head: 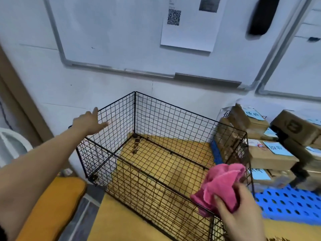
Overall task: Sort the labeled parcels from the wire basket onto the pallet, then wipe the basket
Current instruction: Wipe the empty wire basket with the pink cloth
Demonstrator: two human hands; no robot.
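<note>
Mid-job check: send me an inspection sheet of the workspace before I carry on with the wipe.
Surface: yellow mat under the wire basket; dark mark near the far corner.
Job's things: wire basket holds no parcels; labeled parcels stacked on the blue pallet; pink cloth bunched.
Clutter: orange cushion left of the basket.
Hands: left hand open, fingers straight at the basket's left wall; right hand grips the pink cloth over the near right corner.
Cables: nothing seen.
Surroundings: whiteboard on the wall, with a printed sheet bearing a QR code.
</note>
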